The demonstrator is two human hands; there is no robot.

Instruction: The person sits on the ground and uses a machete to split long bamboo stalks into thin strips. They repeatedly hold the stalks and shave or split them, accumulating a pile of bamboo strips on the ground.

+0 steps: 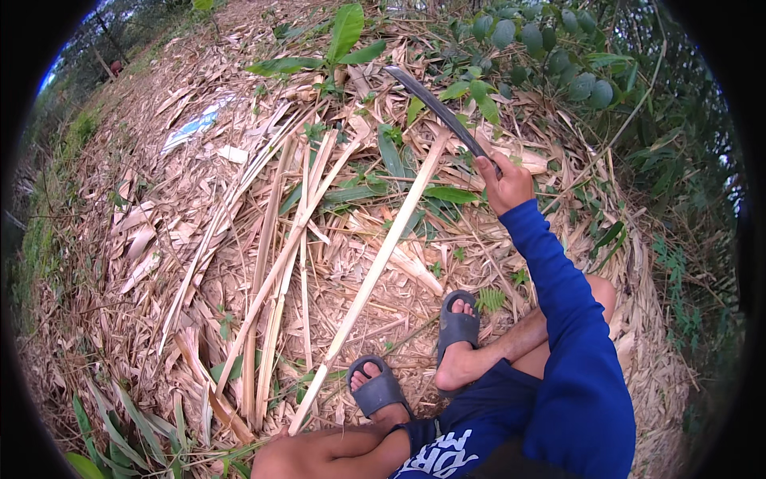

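Observation:
My right hand (509, 184) is closed round the grip of a machete (437, 104), its fingers hiding the handle. The long dark blade points up and to the left, slightly curved. A long pale split bamboo strip (375, 267) slants from beside my left knee up to just left of the blade, apart from my right hand. At the strip's lower end a bit of skin, perhaps my left hand (281, 433), shows behind the knee; its fingers are hidden, so its grip cannot be made out.
Several bamboo strips (275, 291) lie in a loose bundle left of the long strip. Dry husks and shavings cover the ground. My sandalled feet (379, 389) are near the strip's lower half. Leafy plants (343, 48) grow ahead, with dense bushes at right. A blue-and-white wrapper (195, 126) lies far left.

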